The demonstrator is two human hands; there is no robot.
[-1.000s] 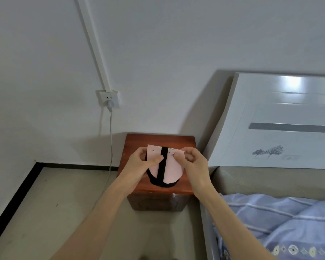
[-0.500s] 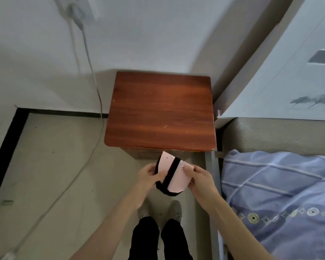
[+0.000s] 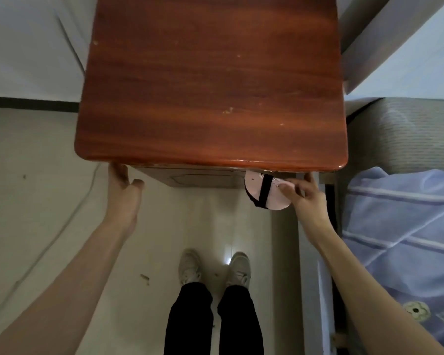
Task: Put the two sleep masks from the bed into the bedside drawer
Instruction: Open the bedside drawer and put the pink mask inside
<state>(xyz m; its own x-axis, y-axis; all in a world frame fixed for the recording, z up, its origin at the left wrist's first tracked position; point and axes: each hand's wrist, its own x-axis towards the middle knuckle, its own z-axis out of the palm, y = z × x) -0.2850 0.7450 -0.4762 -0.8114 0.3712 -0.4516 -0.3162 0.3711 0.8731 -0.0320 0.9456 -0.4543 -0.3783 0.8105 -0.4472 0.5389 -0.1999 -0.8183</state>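
Head view: drawer front [image 3: 198, 178] mostly under tabletop [image 3: 210, 80].

A brown wooden nightstand [image 3: 210, 80] fills the upper middle, its top scuffed with small pale chips. Left of the nightstand a white wall [image 3: 31, 42] meets a pale floor [image 3: 36, 201] along a dark skirting strip [image 3: 28, 105]. A thin white cable [image 3: 62, 237] trails over the floor left of the nightstand. Below the nightstand stand two grey shoes [image 3: 213, 269] under black trousers [image 3: 213, 321]. Right of the nightstand rise a white headboard [image 3: 405, 55] and a grey mattress [image 3: 405, 134], with a blue striped quilt [image 3: 400, 226] just below the mattress
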